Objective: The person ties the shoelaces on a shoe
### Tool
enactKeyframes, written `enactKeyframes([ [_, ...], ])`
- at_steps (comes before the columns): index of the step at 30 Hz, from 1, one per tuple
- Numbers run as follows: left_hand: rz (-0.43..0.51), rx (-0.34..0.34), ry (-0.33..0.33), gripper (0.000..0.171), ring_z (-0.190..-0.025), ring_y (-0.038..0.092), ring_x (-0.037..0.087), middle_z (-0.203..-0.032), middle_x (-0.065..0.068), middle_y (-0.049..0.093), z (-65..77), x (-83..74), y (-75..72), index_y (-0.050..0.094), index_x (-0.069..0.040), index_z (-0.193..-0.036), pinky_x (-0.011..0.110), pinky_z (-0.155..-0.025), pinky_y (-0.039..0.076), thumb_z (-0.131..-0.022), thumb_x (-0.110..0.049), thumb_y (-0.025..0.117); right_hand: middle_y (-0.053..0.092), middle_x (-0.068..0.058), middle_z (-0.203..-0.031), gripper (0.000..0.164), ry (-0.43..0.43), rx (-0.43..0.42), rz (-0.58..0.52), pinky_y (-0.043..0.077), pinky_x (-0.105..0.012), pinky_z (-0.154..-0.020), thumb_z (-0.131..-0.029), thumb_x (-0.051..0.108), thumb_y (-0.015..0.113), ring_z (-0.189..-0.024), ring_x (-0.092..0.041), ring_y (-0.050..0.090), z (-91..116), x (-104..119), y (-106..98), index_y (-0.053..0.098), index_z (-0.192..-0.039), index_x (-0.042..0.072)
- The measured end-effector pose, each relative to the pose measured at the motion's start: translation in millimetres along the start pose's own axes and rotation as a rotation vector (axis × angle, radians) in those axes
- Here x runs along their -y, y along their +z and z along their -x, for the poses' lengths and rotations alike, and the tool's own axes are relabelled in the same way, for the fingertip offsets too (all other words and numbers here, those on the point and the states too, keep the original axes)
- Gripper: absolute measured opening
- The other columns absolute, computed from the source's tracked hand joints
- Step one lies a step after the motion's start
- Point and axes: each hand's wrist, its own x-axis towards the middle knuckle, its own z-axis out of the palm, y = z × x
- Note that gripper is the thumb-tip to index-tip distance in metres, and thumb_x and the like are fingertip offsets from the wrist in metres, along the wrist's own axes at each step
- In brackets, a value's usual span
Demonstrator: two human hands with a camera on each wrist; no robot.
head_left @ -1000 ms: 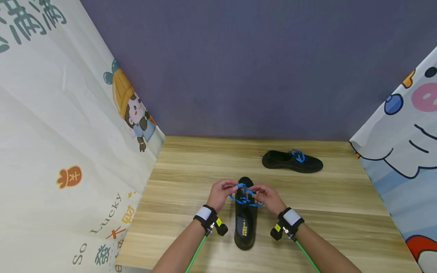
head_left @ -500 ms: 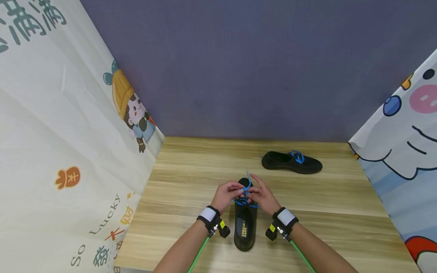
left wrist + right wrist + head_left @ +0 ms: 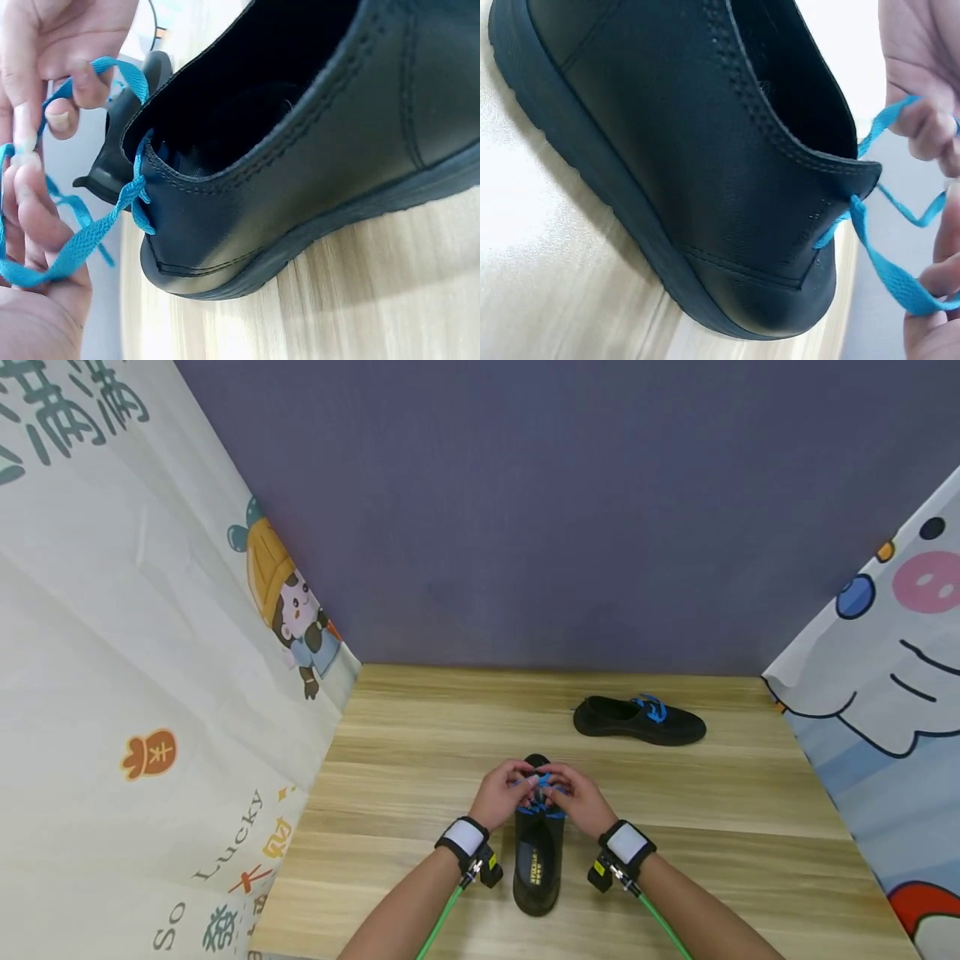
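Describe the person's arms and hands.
The forearms are sleeveless; the left hand and the right hand are gloveless. Each wrist wears a black strap with a whitish patch, a small black camera with a yellow mark and a green cable.

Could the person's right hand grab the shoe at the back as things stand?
Probably not right away: the right hand holds the blue lace of the nearer shoe. Otherwise, only tabletop seems to lie between that hand and the far shoe.

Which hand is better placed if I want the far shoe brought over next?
Probably the right hand: the far shoe sits ahead and slightly to its right, while the left hand would reach across it. Both hands hold the blue lace, so the right would need to release first.
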Motion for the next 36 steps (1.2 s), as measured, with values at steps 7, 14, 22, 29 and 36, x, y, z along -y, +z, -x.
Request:
enactKeyframes([
  [7,-0.098,0.072,-0.023,0.026,-0.060,0.059,0.011,-0.075,0.012,0.068,1.1,1.4,0.5,0.064,0.000,-0.121,0.028,-0.058,0.053,-0.104,-0.018,0.056,0.069,-0.020,-0.109,0.034,-0.049,0.009,0.019,0.057,-0.045,-0.078,-0.096,-0.007,0.058,-0.088,-0.020,0.069,-0.3,-1.5,-1.1,0.052,-0.130,-0.004],
  [14,-0.103,0.068,-0.031,0.015,-0.062,0.063,0.013,-0.076,0.007,0.069,0.1,-0.6,0.2,0.066,0.000,-0.109,0.026,-0.059,0.053,-0.101,-0.012,0.061,0.069,-0.018,-0.107,0.032,-0.049,0.001,0.045,0.058,-0.042,-0.078,-0.097,-0.005,0.060,-0.089,-0.029,0.069,-1.1,-1.8,-2.2,0.052,-0.128,-0.003],
  [22,-0.058,0.006,-0.019,0.008,-0.067,0.069,0.029,-0.079,0.016,0.071,0.4,-4.3,2.3,0.065,0.003,-0.101,0.045,-0.065,0.058,-0.098,-0.004,0.063,0.065,-0.001,-0.091,0.026,-0.023,-0.024,0.234,0.049,-0.027,-0.066,-0.094,0.003,0.067,-0.078,-0.014,0.059,-1.3,1.3,-4.9,0.062,-0.120,0.004],
  [29,-0.047,0.012,-0.010,0.006,-0.066,0.069,0.024,-0.079,0.011,0.071,-0.7,-4.4,1.4,0.064,0.002,-0.099,0.036,-0.062,0.058,-0.097,-0.004,0.063,0.062,0.001,-0.089,0.021,-0.050,-0.021,0.366,0.047,-0.028,-0.067,-0.091,0.003,0.071,-0.076,-0.012,0.054,-2.6,1.7,-5.6,0.067,-0.112,0.006],
  [36,-0.042,0.014,-0.027,0.008,-0.068,0.069,0.027,-0.078,0.008,0.070,-0.4,-6.5,2.2,0.064,0.001,-0.100,0.032,-0.061,0.057,-0.097,-0.007,0.065,0.059,-0.001,-0.095,0.012,-0.123,-0.025,0.427,0.044,-0.027,-0.068,-0.092,0.003,0.070,-0.079,-0.012,0.051,-1.1,-1.2,-7.6,0.072,-0.104,0.004],
])
